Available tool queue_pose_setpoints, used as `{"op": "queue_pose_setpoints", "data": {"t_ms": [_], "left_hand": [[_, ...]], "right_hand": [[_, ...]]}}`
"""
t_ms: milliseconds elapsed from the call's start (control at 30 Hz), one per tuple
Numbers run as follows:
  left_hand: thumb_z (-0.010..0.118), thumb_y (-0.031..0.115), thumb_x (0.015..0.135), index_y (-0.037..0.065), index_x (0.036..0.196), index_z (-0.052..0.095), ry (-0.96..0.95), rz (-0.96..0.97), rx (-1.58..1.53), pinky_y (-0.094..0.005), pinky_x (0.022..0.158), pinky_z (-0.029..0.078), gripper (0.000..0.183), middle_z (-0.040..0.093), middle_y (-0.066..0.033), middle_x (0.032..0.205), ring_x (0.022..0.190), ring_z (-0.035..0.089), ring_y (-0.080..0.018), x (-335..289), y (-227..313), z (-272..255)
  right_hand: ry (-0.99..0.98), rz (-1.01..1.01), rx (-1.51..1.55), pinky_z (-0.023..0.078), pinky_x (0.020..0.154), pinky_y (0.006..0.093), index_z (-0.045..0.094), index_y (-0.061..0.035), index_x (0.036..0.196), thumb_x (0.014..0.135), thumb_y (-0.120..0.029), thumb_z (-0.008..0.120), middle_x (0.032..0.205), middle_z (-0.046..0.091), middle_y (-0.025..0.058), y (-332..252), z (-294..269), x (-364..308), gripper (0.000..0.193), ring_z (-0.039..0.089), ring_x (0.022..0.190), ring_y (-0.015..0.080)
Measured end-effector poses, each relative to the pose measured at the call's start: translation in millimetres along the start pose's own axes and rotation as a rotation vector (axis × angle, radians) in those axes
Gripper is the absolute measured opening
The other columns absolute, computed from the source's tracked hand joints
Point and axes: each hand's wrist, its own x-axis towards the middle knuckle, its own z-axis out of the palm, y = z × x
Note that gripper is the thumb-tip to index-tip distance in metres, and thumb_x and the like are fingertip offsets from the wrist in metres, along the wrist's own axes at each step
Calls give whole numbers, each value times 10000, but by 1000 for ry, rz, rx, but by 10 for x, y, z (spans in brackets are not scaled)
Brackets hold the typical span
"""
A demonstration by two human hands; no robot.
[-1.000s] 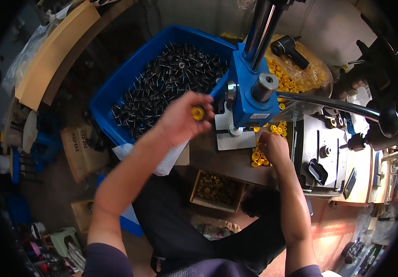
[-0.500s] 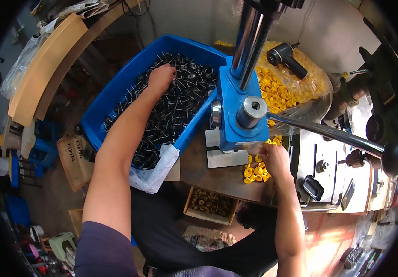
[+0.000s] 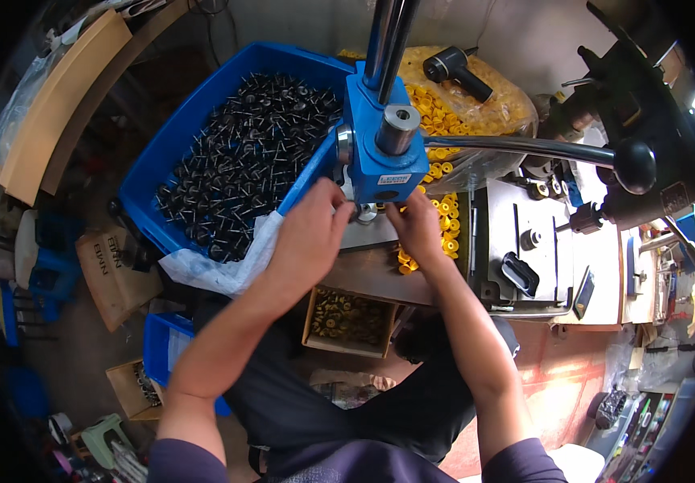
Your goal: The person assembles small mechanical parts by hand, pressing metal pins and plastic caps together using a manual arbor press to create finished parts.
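Note:
My left hand (image 3: 319, 225) has its fingers closed at the left of the blue hand press (image 3: 388, 161), near the press's metal plate (image 3: 364, 237). A small dark piece shows at its fingertips, too hidden to name. My right hand (image 3: 417, 229) is at the right of the plate, its fingers pinched beneath the press head; what they hold, if anything, is hidden. A small round metal piece (image 3: 367, 212) is on the plate between the hands. Yellow plastic caps (image 3: 448, 217) lie loose beside my right hand. To the left, a blue bin (image 3: 142, 189) holds many black pieces with metal pins (image 3: 259, 145).
The press lever (image 3: 525, 146) reaches right, ending in a black knob (image 3: 636, 167). Behind the press, a clear bag (image 3: 517, 109) of yellow caps bears a black handheld tool (image 3: 460, 72). Below the bench edge is an open box (image 3: 347, 322) of small parts. A drill press (image 3: 645, 201) stands right.
My left hand has come out of the blue bin to the press plate. My right hand has moved from the loose yellow caps to the plate's right side. The view has shifted.

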Motion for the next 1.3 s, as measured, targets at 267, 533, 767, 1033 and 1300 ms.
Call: {"op": "queue_pose_setpoints", "data": {"t_ms": [267,533,767,1033,1300], "left_hand": [[579,181,1016,23,1046,526,201,16,-219,-474,727,504,169,654,-211,931,877,652,-428,60,-541,575],[584,172,1018,19,1050,524,179,-53,-271,-451,711,505,167,655,-204,896,844,663,-408,167,-547,688],[585,150,1010,21,1067,537,134,-138,-291,-443,711,514,149,661,-204,927,850,674,-401,201,-550,696],[654,127,948,13,1100,560,116,59,-169,-461,742,516,212,641,-211,976,897,658,-423,185,-553,792],[727,182,893,10,1156,574,36,169,-88,-467,773,523,350,599,-190,1107,962,633,-417,138,-560,772]], "right_hand": [[-29,-285,-237,538,712,471,665,-43,1000,841,-22,673,999,639,146,-103,53,-105,160,655,828,392],[47,-88,-196,546,698,449,686,-63,985,828,-41,701,984,657,129,-100,154,-105,160,669,815,362],[-55,-264,-158,536,724,453,693,-51,947,808,-16,661,1006,648,142,-146,60,-126,147,656,845,387],[-5,-53,-113,537,729,434,700,-39,980,862,-21,643,958,656,127,-148,-82,-112,132,668,840,357],[180,-41,-3,537,693,342,706,-30,1003,863,19,672,929,682,123,-221,-322,-11,152,685,816,269]]}}
